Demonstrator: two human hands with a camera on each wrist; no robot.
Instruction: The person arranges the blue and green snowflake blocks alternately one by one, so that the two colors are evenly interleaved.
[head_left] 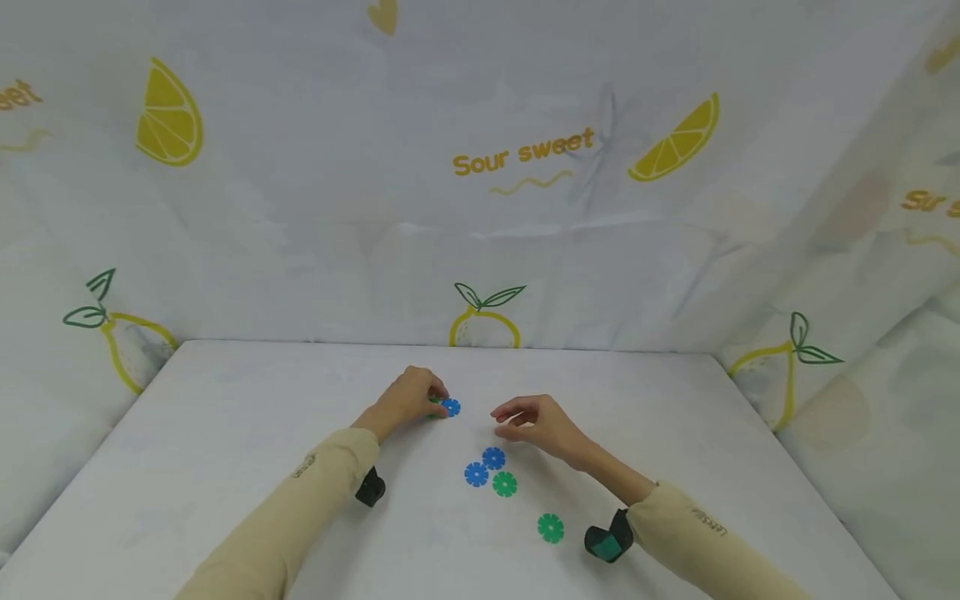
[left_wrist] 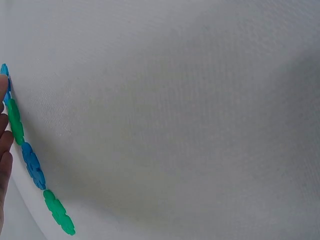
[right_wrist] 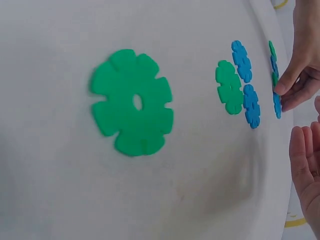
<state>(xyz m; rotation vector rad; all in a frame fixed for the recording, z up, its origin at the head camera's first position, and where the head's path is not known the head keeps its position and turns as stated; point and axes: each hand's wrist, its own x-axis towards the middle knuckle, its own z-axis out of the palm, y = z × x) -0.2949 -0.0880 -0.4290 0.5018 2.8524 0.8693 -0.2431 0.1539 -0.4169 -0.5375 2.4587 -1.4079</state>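
My left hand [head_left: 411,395] is at the back of the table, its thumb and fingers pinching a blue notched snowflake disc [head_left: 452,407]. That disc ends a row in the left wrist view, where a green disc [left_wrist: 16,121], a second blue disc [left_wrist: 33,165] and another green disc [left_wrist: 59,212] follow it. The hand hides most of this row in the head view. My right hand [head_left: 542,423] hovers to the right, fingers loosely bent and nothing between them. Nearest to it lie two blue discs [head_left: 493,457] and a green disc [head_left: 505,484] in a cluster.
A lone green disc [head_left: 551,527] lies nearer the front, by the right wrist's camera [head_left: 609,542]. The white table [head_left: 247,467] meets a lemon-printed cloth [head_left: 315,275] at its back edge.
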